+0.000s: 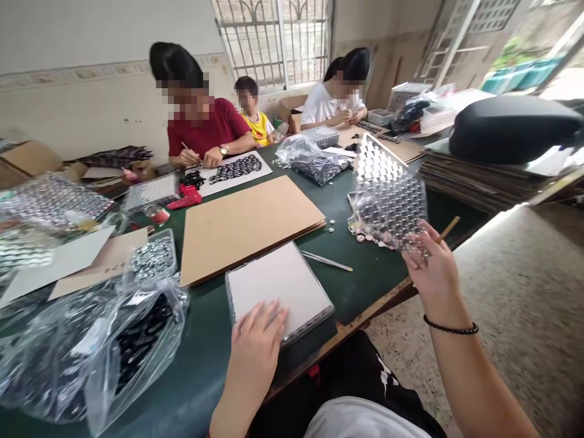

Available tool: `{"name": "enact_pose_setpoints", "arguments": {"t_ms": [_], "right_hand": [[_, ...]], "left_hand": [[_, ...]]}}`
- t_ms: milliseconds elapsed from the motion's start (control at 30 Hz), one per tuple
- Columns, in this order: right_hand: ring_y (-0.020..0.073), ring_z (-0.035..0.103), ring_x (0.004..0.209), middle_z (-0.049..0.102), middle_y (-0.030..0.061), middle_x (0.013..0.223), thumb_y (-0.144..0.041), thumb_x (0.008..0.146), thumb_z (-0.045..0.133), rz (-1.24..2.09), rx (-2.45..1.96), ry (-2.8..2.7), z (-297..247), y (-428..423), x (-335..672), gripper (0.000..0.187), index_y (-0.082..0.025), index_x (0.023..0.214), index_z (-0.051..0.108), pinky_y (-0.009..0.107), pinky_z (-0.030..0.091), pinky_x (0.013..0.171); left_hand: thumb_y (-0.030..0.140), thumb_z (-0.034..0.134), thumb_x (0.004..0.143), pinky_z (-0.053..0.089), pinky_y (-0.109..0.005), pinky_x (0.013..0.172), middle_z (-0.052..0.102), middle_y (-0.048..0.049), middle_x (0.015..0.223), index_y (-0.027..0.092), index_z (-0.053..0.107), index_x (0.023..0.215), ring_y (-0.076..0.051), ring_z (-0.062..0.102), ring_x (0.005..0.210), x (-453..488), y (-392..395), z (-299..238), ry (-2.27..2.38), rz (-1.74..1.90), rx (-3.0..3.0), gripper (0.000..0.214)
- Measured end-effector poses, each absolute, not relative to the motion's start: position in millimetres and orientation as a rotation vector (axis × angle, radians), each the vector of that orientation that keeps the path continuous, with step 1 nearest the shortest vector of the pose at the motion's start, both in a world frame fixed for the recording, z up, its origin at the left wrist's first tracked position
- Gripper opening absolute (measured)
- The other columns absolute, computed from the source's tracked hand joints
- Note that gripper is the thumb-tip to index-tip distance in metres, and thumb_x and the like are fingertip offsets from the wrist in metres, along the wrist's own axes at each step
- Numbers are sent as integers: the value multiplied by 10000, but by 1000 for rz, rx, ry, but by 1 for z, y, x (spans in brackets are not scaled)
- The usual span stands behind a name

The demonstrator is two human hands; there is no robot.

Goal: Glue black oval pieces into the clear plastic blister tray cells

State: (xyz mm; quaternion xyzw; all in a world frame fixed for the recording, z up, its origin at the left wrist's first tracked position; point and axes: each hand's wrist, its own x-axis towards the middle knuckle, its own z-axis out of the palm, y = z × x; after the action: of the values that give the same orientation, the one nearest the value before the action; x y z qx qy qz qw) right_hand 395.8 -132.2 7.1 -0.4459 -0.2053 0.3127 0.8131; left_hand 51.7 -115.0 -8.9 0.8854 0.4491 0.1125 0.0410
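My left hand (pixel 257 347) lies flat with fingers together on the near corner of a white board (pixel 280 291) that tops a stack of clear trays at the green table's front edge. My right hand (pixel 431 263) is raised off the table's right side, closed on the lower edge of a tilted clear plastic tray (pixel 387 198) full of small shiny round parts. A thin brown stick (pixel 448 229) pokes out past that hand's fingers. Several small loose parts (pixel 365 236) lie on the table under the tray.
A brown cardboard sheet (pixel 249 222) and a thin metal rod (pixel 326 261) lie mid-table. Plastic bags of dark parts (pixel 114 340) sit at the left. Three other people sit at the far side. Stacked cardboard (pixel 483 179) and a black seat (pixel 511 128) are on the right.
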Motion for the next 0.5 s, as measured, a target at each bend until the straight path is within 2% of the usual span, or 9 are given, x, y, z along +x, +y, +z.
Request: {"name": "enact_pose_setpoints", "arguments": {"t_ms": [100,233,500], "right_hand": [[28,211,322,621,16,708,-156,720,538,464,-952,-339,2,-144,433,207,-218,916,518,182,205,341],[39,231,302,627,23,694,-99,698,487,337,-957,-228,-5,-155,457,210,-235,858,473,207,207,349],[38,239,309,619,36,711,-89,676,482,344,-952,-278,-8,-149,448,245,-235,870,516,212,198,351]], "left_hand": [[342,465,812,429,-407,842,568,9,1178,314,582,1103,-257,492,1074,52,-107,-10,1311,287,2851,316],[351,500,789,464,-375,808,578,4,1163,298,576,1111,-245,524,1032,52,-102,-3,1233,236,2930,335],[98,418,757,496,-348,746,613,-138,1071,136,599,1054,-249,589,924,75,-111,3,1189,-125,2978,350]]}}
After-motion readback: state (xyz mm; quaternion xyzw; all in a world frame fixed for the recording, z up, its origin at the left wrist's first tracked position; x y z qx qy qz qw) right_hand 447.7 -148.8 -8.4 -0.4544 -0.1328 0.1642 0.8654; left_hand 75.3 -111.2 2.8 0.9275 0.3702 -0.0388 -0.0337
